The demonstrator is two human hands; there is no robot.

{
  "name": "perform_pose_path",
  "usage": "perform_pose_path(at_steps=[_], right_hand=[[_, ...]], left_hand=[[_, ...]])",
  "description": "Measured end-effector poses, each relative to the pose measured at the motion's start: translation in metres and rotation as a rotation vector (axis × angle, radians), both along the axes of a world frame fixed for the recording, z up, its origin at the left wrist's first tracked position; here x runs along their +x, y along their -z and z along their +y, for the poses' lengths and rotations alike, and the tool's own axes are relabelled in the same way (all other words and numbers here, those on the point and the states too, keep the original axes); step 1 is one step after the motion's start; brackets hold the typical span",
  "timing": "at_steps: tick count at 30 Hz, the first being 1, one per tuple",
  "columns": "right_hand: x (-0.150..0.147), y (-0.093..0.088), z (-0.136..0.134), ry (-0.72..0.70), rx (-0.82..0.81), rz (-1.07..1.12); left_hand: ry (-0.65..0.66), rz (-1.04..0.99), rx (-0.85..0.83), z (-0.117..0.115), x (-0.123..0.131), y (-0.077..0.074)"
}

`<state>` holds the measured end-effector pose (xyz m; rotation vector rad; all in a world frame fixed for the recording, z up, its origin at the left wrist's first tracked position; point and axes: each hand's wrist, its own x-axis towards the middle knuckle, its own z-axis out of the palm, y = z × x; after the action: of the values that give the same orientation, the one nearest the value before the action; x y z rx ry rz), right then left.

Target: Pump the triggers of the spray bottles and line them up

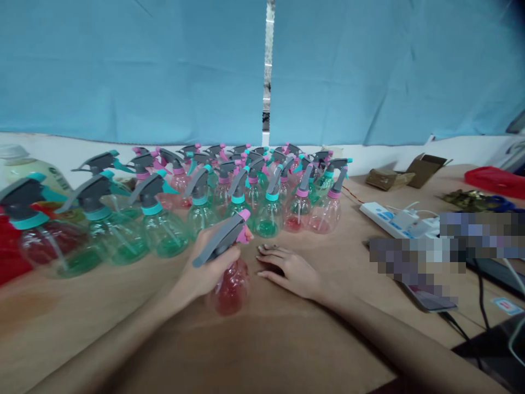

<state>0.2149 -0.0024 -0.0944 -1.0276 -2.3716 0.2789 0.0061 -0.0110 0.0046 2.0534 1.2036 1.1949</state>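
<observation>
My left hand [212,262] is wrapped round the neck of a pink see-through spray bottle [231,293] with a grey head and a pink nozzle and trigger. Its fingers lie by the trigger, and the nozzle points up and to the right. Just to the right, my right hand [291,269] rests on the brown tabletop [283,339] with its fingers stretched out, holding nothing. Beyond both hands stand rows of spray bottles, among them a green one [268,213] with a turquoise collar and a pink one [298,210] with a pink collar.
On the right lie a white power strip [388,220] with plugs, a phone [426,293] and cables. Small cardboard boxes [426,168] sit farther back. A large pale bottle [30,169] and a red bag [12,251] are at the left. A blue cloth [135,71] hangs behind.
</observation>
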Motion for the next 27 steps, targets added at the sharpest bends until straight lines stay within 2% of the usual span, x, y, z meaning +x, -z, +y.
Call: perform_pose_path(at_steps=[4,10,14,27], right_hand=[[0.001,0.0016,0.0018,-0.017,-0.019,0.028],[0.0011,0.0034,0.0032,-0.016,-0.036,0.044],[0.001,0.0051,0.0041,-0.012,-0.034,0.043],[0.0007,0.005,0.0032,0.001,-0.027,0.029]], left_hand=[[0.121,0.018,0.001,-0.0011,-0.0007,-0.0035],[0.079,0.013,0.01,0.0017,-0.0025,0.0024],[0.068,-0.02,-0.039,0.001,-0.0008,0.0052],[0.088,-0.005,0.014,0.0017,-0.0003,0.005]])
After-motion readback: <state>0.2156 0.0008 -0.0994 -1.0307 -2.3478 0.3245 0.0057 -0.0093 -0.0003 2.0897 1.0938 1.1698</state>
